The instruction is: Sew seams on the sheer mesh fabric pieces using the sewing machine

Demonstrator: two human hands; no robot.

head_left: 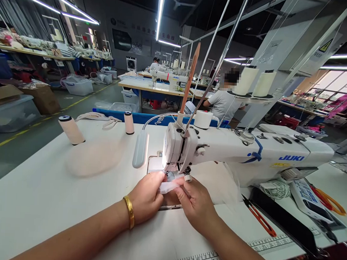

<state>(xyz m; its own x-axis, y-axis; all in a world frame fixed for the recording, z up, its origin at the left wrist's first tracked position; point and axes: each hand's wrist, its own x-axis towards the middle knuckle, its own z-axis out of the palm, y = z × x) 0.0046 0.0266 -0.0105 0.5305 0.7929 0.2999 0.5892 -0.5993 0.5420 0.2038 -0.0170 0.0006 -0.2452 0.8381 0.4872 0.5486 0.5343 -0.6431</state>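
Observation:
Both hands meet in front of the needle area of a white sewing machine. A narrow band of sheer white fabric stretches between them. My left hand, with a gold bracelet at the wrist, is closed on the band's left end beside the presser foot. My right hand pinches the other end between thumb and fingers. More sheer pale fabric lies under the machine arm to the right. A lit lamp on a bendy neck stands left of the needle. The presser foot is partly hidden by my fingers.
Two peach thread cones and pale fabric strips lie on the white table. At right are red thread snips, a black tray and a coiled white cable. A person sits beyond the machine.

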